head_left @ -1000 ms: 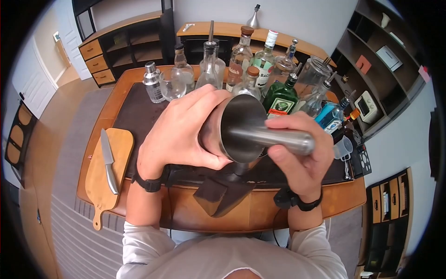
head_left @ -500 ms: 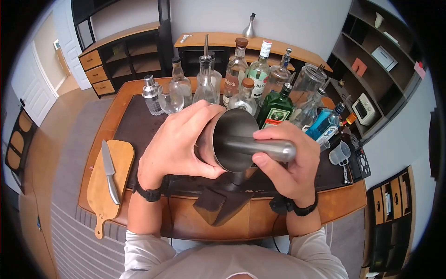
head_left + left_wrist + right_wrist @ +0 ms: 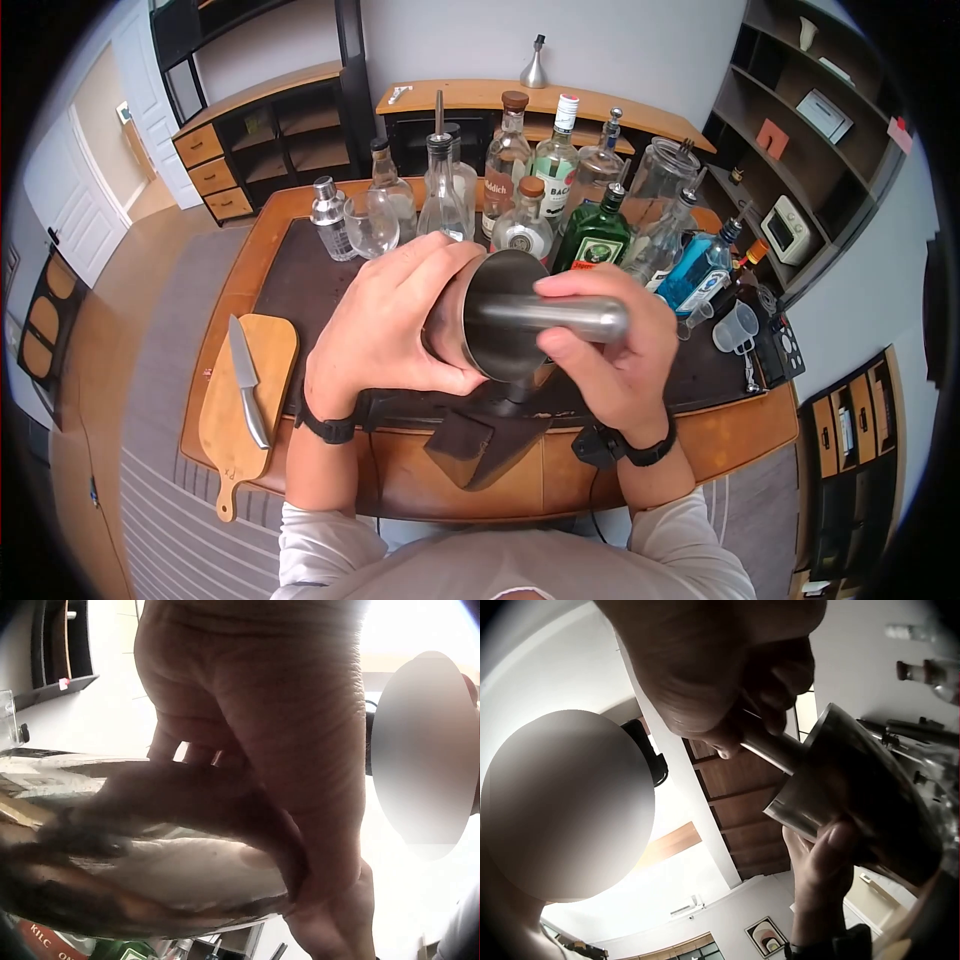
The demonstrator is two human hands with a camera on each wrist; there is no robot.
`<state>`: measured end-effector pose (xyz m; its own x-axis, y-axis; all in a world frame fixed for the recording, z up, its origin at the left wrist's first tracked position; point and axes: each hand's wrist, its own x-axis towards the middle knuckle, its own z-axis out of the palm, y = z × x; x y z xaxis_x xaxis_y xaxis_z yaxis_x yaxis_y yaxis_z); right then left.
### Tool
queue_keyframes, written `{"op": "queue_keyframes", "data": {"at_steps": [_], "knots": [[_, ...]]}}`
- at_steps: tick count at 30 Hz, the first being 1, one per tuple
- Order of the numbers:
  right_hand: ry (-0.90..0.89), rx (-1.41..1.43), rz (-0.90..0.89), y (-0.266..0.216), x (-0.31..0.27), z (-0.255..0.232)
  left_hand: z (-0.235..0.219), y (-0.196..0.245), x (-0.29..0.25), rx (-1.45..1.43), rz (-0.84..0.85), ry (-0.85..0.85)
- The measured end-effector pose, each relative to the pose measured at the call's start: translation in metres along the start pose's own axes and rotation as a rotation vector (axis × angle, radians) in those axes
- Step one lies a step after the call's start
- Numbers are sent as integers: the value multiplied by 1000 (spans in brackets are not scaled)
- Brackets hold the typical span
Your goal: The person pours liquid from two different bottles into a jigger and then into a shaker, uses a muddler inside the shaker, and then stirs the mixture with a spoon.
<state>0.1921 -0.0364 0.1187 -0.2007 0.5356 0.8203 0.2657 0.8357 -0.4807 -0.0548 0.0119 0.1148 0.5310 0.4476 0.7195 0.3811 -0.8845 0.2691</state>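
In the head view my left hand [image 3: 385, 320] grips a metal shaker tin [image 3: 508, 268] around its side. The tin is tilted, its mouth facing up and to the right. My right hand [image 3: 630, 350] holds a steel muddler [image 3: 565, 316] between thumb and fingers near its rounded end. The muddler's other end reaches inside the tin, where its tip is hidden. The right wrist view shows the muddler [image 3: 771, 746] entering the mouth of the tin [image 3: 817, 780]. Reflections cover the tin's shiny wall [image 3: 165, 859] in the left wrist view.
Beyond my hands stand several bottles, among them a green bottle [image 3: 595, 235] and a blue bottle [image 3: 700, 268]. A glass shaker [image 3: 330, 220] and round glass [image 3: 371, 225] stand left. A knife [image 3: 246, 380] lies on a cutting board [image 3: 275, 345]. A plastic jug [image 3: 736, 328] is right.
The tin and both hands have shifted a little left and lower in the head view. My right hand has come closer to the tin's rim, with less of the muddler sticking out.
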Motion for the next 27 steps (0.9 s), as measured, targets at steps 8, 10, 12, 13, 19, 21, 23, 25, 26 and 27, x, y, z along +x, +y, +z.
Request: {"op": "queue_keyframes", "data": {"at_steps": [8, 10, 12, 13, 19, 21, 23, 25, 26, 27], "knots": [[-31, -47, -69, -6, 0, 1, 0, 1, 1, -28, 12, 10], [-26, -33, -79, -7, 0, -2, -1, -1, 1, -26, 17, 14], [-49, -22, -88, -8, 1, -2, -4, 0, 1, -8, 2, 5], [-72, -20, -88, -10, 1, -1, -5, 1, 0, -1, -7, 1], [-51, -38, -93, -10, 2, -11, -4, -3, 0, -9, 27, 40], [-105, -61, -82, -9, 4, -12, -3, -1, 1, -7, 36, 46], [-41, -88, -100, -4, 3, -17, -5, -1, 1, -2, 31, 42], [44, -67, -76, 0, 2, -23, -6, -3, -2, 5, 4, 35], [62, -61, -61, 2, 2, -22, -6, -3, -2, -1, 15, 44], [26, -66, 9, 1, 2, -22, -5, -4, -1, -8, 25, 53]]}}
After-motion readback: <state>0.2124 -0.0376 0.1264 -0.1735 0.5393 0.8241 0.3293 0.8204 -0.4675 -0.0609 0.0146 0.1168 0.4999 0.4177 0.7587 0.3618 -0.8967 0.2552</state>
